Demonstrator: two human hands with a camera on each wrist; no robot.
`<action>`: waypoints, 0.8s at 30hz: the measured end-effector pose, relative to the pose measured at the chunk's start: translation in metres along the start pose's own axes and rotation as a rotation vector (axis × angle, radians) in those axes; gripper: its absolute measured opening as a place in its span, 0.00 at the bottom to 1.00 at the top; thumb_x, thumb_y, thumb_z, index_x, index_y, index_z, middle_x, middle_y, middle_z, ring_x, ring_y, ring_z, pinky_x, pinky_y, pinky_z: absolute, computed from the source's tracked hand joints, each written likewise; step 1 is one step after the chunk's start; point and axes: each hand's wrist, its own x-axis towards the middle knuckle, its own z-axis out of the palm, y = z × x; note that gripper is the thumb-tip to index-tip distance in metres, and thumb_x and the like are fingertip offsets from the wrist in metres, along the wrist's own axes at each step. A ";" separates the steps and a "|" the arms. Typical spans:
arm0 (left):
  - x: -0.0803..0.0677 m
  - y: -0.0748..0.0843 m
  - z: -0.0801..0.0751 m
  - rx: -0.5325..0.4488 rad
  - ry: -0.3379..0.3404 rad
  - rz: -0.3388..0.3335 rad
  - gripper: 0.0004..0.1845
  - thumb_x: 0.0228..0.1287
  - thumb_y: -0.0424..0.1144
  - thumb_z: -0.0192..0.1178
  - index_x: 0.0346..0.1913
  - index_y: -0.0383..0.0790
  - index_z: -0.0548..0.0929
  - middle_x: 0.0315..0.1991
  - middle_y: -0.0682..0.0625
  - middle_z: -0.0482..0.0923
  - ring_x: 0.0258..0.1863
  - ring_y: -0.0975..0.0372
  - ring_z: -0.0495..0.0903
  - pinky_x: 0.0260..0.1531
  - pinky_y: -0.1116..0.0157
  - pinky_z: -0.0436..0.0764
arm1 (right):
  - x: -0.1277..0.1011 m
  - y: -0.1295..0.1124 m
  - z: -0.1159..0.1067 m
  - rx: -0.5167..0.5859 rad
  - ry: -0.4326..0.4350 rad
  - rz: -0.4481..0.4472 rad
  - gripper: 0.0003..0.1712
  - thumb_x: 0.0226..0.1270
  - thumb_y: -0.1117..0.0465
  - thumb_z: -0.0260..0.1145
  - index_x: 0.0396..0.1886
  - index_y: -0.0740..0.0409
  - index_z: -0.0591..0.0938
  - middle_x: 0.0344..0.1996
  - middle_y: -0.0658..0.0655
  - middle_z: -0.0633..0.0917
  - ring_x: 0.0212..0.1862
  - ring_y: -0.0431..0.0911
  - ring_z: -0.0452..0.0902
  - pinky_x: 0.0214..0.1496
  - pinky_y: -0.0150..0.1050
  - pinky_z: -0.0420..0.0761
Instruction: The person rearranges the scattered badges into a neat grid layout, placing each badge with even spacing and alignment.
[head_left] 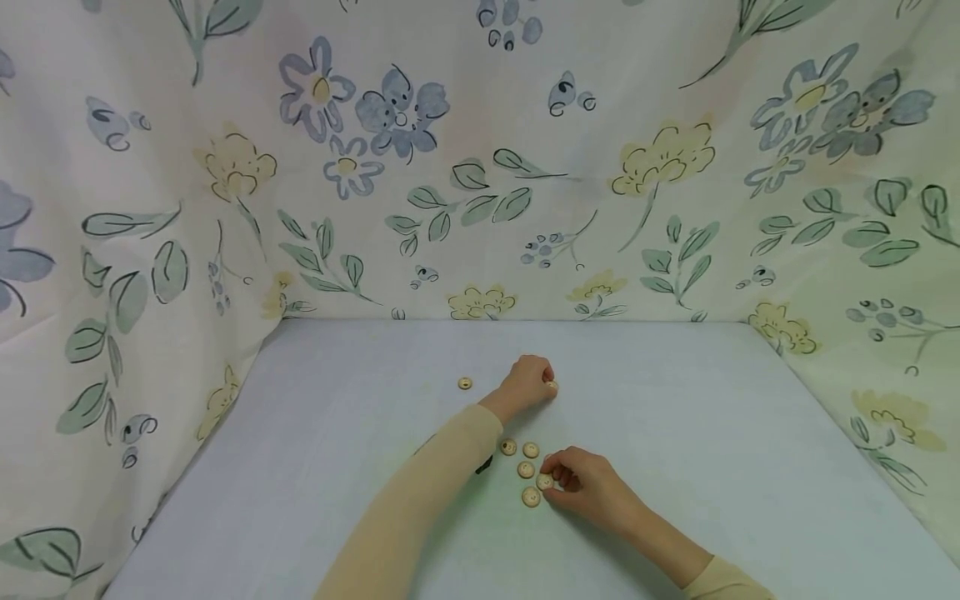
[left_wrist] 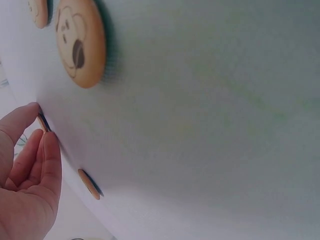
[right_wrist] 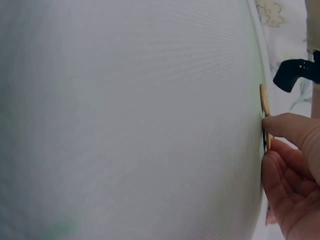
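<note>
Where the small round wooden buttons (head_left: pixel 526 469) lie flat beside the right hand (head_left: pixel 588 486), one is pinched at its rim by that hand; another is pinched by the left hand (head_left: pixel 529 382). Light, stiff and thin, they are probably best gripped edgewise.

Matt wooden buttons (head_left: pixel 531 497) lie on a smooth, matt cloth-covered table (head_left: pixel 675 417)

Beige long sleeves; black strap, left wrist (head_left: pixel 483 464).
</note>
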 end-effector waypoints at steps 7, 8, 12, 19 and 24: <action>-0.001 -0.001 -0.001 -0.007 0.003 -0.003 0.06 0.58 0.35 0.67 0.36 0.38 0.83 0.32 0.52 0.77 0.33 0.63 0.74 0.37 0.69 0.74 | 0.001 -0.001 0.000 -0.006 -0.001 0.000 0.12 0.56 0.65 0.74 0.39 0.56 0.82 0.30 0.46 0.78 0.32 0.40 0.74 0.33 0.31 0.76; -0.001 -0.001 -0.001 -0.008 0.003 -0.002 0.06 0.58 0.35 0.67 0.37 0.38 0.83 0.32 0.52 0.77 0.33 0.63 0.74 0.37 0.69 0.74 | 0.001 -0.001 0.000 -0.007 -0.003 0.004 0.12 0.56 0.65 0.74 0.39 0.56 0.82 0.30 0.47 0.78 0.32 0.40 0.74 0.33 0.31 0.76; -0.003 -0.002 0.000 -0.007 0.002 0.007 0.08 0.57 0.35 0.68 0.38 0.37 0.83 0.33 0.52 0.76 0.34 0.62 0.72 0.38 0.68 0.73 | 0.001 0.000 0.000 -0.011 -0.002 -0.002 0.12 0.57 0.66 0.74 0.39 0.56 0.82 0.30 0.46 0.78 0.33 0.39 0.74 0.34 0.31 0.77; -0.015 -0.003 -0.005 0.006 0.015 0.031 0.15 0.59 0.37 0.69 0.47 0.34 0.82 0.32 0.51 0.72 0.34 0.62 0.69 0.37 0.67 0.71 | 0.000 0.000 0.001 -0.007 -0.002 0.001 0.11 0.57 0.66 0.74 0.40 0.57 0.82 0.31 0.47 0.79 0.33 0.38 0.74 0.34 0.31 0.78; -0.028 -0.008 -0.016 -0.046 0.042 0.006 0.19 0.59 0.39 0.70 0.51 0.36 0.81 0.36 0.51 0.73 0.36 0.62 0.71 0.39 0.67 0.73 | 0.000 0.000 0.000 0.006 -0.009 0.013 0.12 0.57 0.67 0.73 0.40 0.58 0.82 0.32 0.47 0.79 0.34 0.39 0.75 0.35 0.32 0.78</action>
